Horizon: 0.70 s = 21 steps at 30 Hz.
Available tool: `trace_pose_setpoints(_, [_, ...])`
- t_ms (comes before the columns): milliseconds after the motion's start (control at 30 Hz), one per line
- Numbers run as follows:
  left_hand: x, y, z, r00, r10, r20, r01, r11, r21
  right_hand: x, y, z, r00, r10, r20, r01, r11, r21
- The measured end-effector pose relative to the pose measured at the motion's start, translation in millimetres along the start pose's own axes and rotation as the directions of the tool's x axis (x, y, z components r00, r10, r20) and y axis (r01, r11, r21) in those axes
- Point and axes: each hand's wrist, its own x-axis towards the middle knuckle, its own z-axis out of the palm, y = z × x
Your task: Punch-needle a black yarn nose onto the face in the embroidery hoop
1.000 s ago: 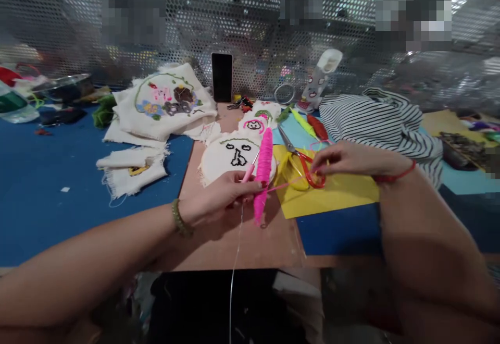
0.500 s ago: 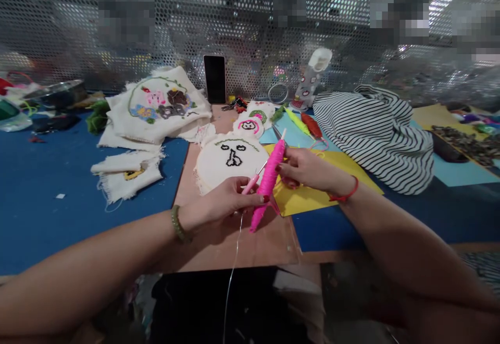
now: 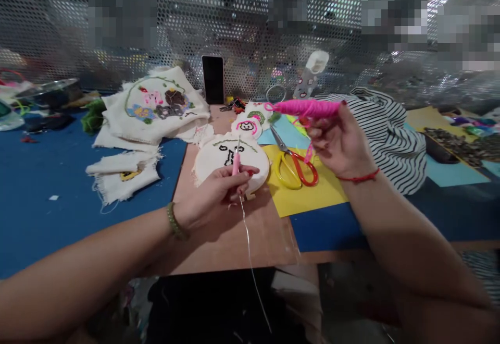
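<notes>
My left hand (image 3: 219,190) grips a pink punch needle (image 3: 236,162) upright, with a thin wire (image 3: 250,250) trailing down from it toward me. Just behind it lies a round embroidery hoop (image 3: 222,157) with white cloth and a black stitched face. My right hand (image 3: 339,143) is raised above the table and holds a bright pink yarn skein (image 3: 307,108) level, a loose pink strand hanging below it. Red and yellow scissors (image 3: 294,166) lie on a yellow sheet (image 3: 312,198) under that hand.
Embroidered white cloths (image 3: 156,105) are piled at the left on the blue table cover (image 3: 42,203). A black phone (image 3: 213,79) leans on the perforated metal wall. A striped cloth (image 3: 394,130) lies at the right. Small stitched patches (image 3: 250,122) lie beyond the hoop.
My right hand took the pink skein from my left hand and lifted it up and to the right. My left hand now holds only the needle, turned upright.
</notes>
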Motion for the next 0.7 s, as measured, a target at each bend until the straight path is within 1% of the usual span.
trace_pose_setpoints(33, [0.1, 0.8, 0.3, 0.999, 0.031, -0.01, -0.031, 0.997, -0.07, -5.3, 4.3, 8.2, 0.998, 0.04, 0.038, -0.041, 0.999, 0.015])
trace_pose_setpoints(100, [1.0, 2.8, 0.9, 0.996, 0.088, -0.018, -0.089, 0.977, -0.193, -16.1, 12.4, 23.3, 0.993, 0.078, 0.086, -0.079, 0.997, 0.011])
trace_pose_setpoints(200, [3.0, 5.6, 1.3, 0.993, 0.118, -0.023, -0.12, 0.953, -0.279, -25.0, 18.6, 34.3, 0.99, 0.052, 0.132, -0.046, 0.998, -0.049])
trace_pose_setpoints(233, [3.6, 6.0, 1.3, 0.994, 0.104, -0.027, -0.107, 0.953, -0.284, -25.2, 18.8, 34.3, 0.989, 0.039, 0.145, -0.029, 0.997, -0.068])
trace_pose_setpoints(300, [4.0, 5.4, 0.9, 0.998, 0.039, -0.04, -0.048, 0.961, -0.271, -22.7, 17.8, 30.9, 0.986, 0.03, 0.162, -0.017, 0.997, -0.08])
trace_pose_setpoints(367, [3.9, 2.9, -0.1, 0.998, -0.023, -0.051, 0.01, 0.967, -0.254, -19.1, 16.1, 26.5, 0.983, 0.056, 0.177, -0.043, 0.996, -0.08])
trace_pose_setpoints(433, [3.8, -0.5, -1.4, 0.998, -0.045, -0.04, 0.035, 0.971, -0.238, -17.6, 14.9, 24.2, 0.972, 0.105, 0.212, -0.089, 0.992, -0.085])
trace_pose_setpoints(500, [3.9, -3.1, -2.3, 1.0, -0.029, -0.001, 0.029, 0.979, -0.202, -19.3, 15.1, 25.5, 0.952, 0.154, 0.263, -0.142, 0.988, -0.065])
trace_pose_setpoints(567, [3.9, -3.8, -2.0, 0.999, -0.002, 0.049, 0.01, 0.986, -0.169, -23.5, 17.5, 30.0, 0.935, 0.173, 0.308, -0.187, 0.982, 0.015])
trace_pose_setpoints(700, [2.3, -1.4, 1.8, 0.991, 0.053, 0.125, -0.028, 0.982, -0.187, -33.5, 29.1, 42.9, 0.93, 0.136, 0.341, -0.207, 0.961, 0.182])
